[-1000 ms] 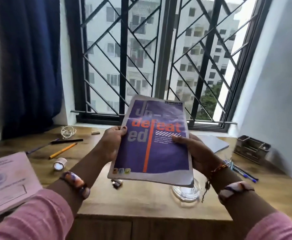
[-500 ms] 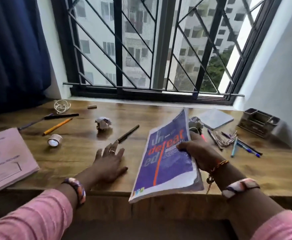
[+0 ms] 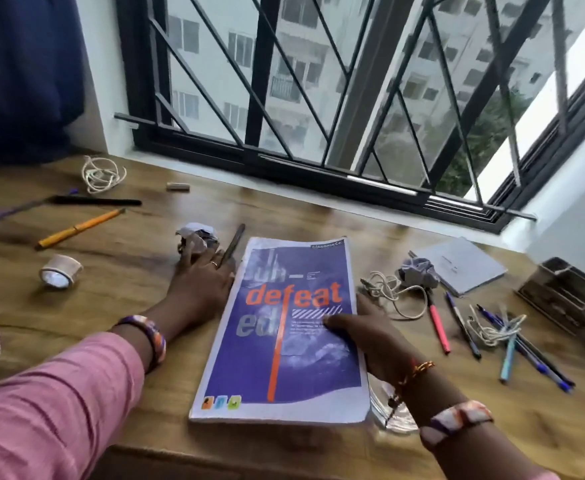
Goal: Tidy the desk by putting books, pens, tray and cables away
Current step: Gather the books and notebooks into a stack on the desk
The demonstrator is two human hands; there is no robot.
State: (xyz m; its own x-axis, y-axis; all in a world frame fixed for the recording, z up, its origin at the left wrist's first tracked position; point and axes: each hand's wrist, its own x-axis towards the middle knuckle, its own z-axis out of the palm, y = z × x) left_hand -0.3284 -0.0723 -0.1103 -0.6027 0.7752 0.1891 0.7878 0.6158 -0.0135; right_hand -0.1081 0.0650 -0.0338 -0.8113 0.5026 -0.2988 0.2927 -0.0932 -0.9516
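purple softcover book with orange "defeat" lettering lies flat on the brown wooden worktop, its lower edge near the worktop's front edge. the right hand grips the book's right edge, thumb curled over the cover and the other fingers hidden beneath. the left hand rests palm down on the wood just beside the book's left edge, fingers straight and spread, holding nothing; a dark pen lies at its fingertips and a crumpled paper ball sits just beyond them. to the right of the book lie a tangled cream cable, a second crumpled paper, a pink pen and a heap of blue pens, with a dark compartmented metal tray at the far right. on the left are an orange pencil, a roll of tape and another coiled cream cord near the window.
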